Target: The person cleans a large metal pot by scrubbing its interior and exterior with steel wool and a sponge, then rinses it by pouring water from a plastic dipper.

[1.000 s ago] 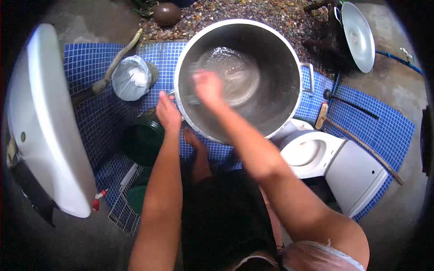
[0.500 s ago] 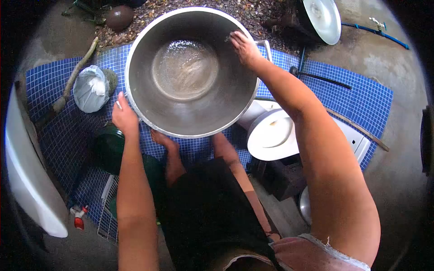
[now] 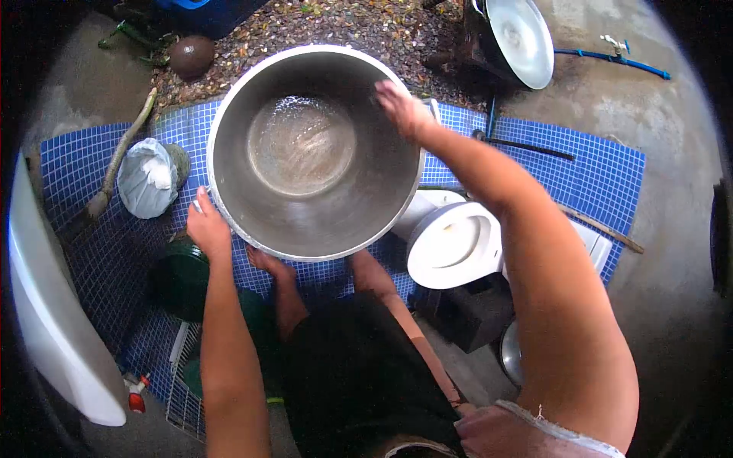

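Note:
A big, deep metal pot (image 3: 298, 221) is tipped with its mouth towards me, and its scuffed inner bottom looks wet. At the pot's left rim my left hand (image 3: 208, 227) is closed around a side handle, a bit of which shows pale between thumb and fingers. My right hand (image 3: 405, 113) reaches over the rim into the pot, fingers bent together near the upper right inner wall. Something small and greyish seems to be under those fingertips, but blur hides what it is. Just behind the right wrist is the other side handle (image 3: 436, 111).
Blue tiled floor (image 3: 550, 153) lies underfoot, with pebbles (image 3: 328, 27) beyond. A lined bin (image 3: 149, 187) stands left and a white toilet (image 3: 458, 244) right. A metal basin (image 3: 523, 38), a stick (image 3: 126, 149), a dark green bucket (image 3: 179, 278) and a wire rack (image 3: 183, 404) surround me.
The pot sits lower and slightly further left in view, along with most surroundings as the view shifts. My right hand has moved along the inner wall; my left hand keeps its hold.

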